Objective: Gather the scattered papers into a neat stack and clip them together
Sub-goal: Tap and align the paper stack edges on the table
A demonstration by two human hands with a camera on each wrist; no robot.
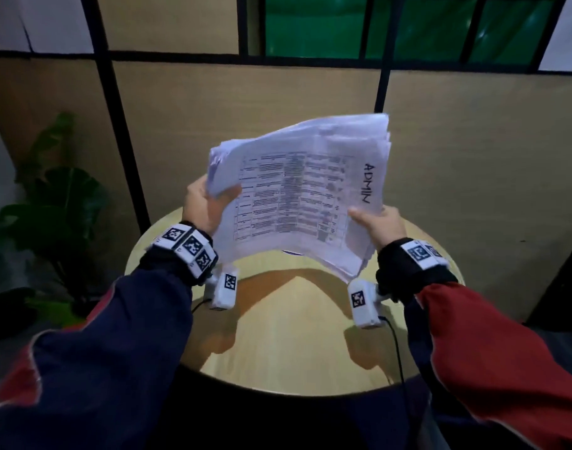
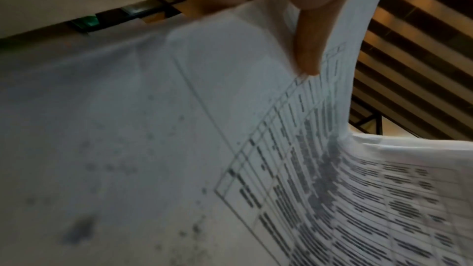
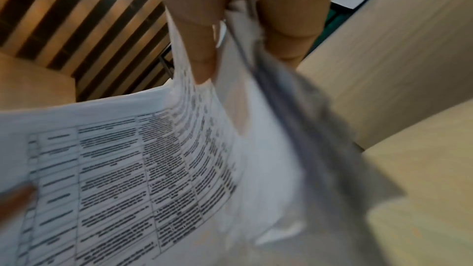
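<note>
**Holding the gathered sheets above the table**

Gripping the thick stack of white printed papers [image 1: 297, 196] from both sides, the person holds it in the air above the round pale wooden table [image 1: 287, 336], clear of the tabletop. The left hand [image 1: 205, 206] clasps the stack's left edge, thumb on top and fingers curled underneath; in the left wrist view its thumb [image 2: 304, 48] presses down on the printed table of the top sheet. The right hand [image 1: 380, 225] pinches the near right corner, thumb on the upper face, and the right wrist view shows the sheets [image 3: 153, 169] caught between its thumb [image 3: 202, 48] and the fingers behind. The top page carries a grid of dark text and the handwritten word ADMIN along its right margin. Sheet edges are uneven and fanned at the far left and right corners, and the stack sags in the middle between the hands. A leafy green potted plant [image 1: 51, 203] stands on the floor to the left, beside the beige panelled wall [image 1: 245, 125].
</note>
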